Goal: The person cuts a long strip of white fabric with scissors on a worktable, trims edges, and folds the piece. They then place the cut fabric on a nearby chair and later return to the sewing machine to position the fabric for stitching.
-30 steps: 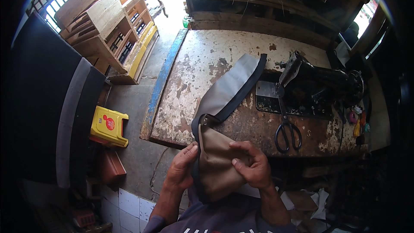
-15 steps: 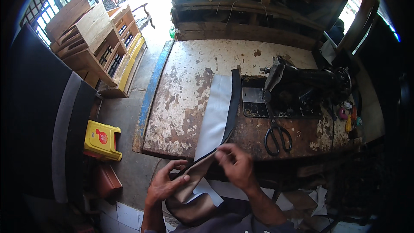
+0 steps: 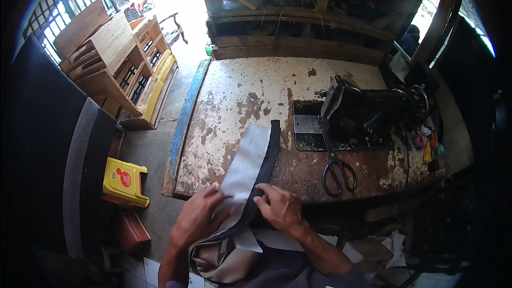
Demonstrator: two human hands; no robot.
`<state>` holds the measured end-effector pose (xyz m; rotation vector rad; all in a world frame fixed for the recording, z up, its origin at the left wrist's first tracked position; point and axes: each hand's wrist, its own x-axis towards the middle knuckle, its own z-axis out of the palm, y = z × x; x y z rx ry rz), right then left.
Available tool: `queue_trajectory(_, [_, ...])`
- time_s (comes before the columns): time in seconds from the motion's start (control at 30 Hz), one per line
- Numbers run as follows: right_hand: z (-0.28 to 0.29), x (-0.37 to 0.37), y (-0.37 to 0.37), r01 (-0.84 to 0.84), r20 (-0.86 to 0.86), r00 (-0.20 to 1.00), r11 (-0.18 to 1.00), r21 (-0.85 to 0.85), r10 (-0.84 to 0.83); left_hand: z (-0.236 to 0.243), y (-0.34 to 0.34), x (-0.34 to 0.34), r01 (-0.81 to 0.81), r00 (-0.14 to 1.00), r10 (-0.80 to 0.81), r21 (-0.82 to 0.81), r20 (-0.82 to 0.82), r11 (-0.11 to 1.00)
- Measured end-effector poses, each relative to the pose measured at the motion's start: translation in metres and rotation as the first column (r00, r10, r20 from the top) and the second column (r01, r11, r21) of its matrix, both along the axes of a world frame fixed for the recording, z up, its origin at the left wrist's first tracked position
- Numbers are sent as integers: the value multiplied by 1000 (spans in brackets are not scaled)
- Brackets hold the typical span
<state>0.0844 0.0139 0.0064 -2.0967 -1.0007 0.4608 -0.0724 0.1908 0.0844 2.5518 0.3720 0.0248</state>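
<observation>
A long strip of white material with a black border (image 3: pixel 245 157) reaches from my lap onto the worn table. Its pale face is up, and the black border runs down its right side. My left hand (image 3: pixel 198 216) lies over the left side of the strip, thumb and fingers apart and slightly blurred. On the black border, my right hand (image 3: pixel 281 209) pinches the edge between thumb and fingers. The lower end of the strip drops to a bunched brown piece (image 3: pixel 226 264) in my lap. Black-handled scissors (image 3: pixel 338 175) lie to the right, blades against the sewing machine (image 3: pixel 368 104).
The peeling tabletop (image 3: pixel 213 106) has a blue left edge. Small coloured items (image 3: pixel 426 146) sit by the machine's right end. A yellow stool (image 3: pixel 125 181) and wooden furniture (image 3: pixel 120 64) stand on the left. Scraps (image 3: pixel 373 250) lie below the table at right; shelving (image 3: pixel 298 42) stands behind.
The strip's far end has come nearer to me. Its folded-over brown side has turned down, so the white side shows. My left hand has shifted from the fold onto the white face.
</observation>
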Motion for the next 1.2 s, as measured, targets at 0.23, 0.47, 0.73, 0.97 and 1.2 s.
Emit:
queue_trajectory(0.23, [-7,-17,-17,-198,-28,978,957,211,209,-87,-14,162,-360,927,360,-21,107,933])
queue_trajectory(0.47, [35,33,-38,37,-53,998,951,308,-21,-87,-9,127,-169,899,433,-860,65,481])
queue_trajectory(0.73, [47,70,-9,-49,29,999,940,337,42,-54,-45,71,6,940,340,-998,26,59])
queue_trajectory(0.97, [52,78,-34,-77,24,997,956,283,73,-49,-45,71,-88,912,409,-990,-34,112])
queue_trajectory(1.2, [46,68,-53,151,-404,903,777,611,142,-45,-60,78,-104,912,405,-922,61,373])
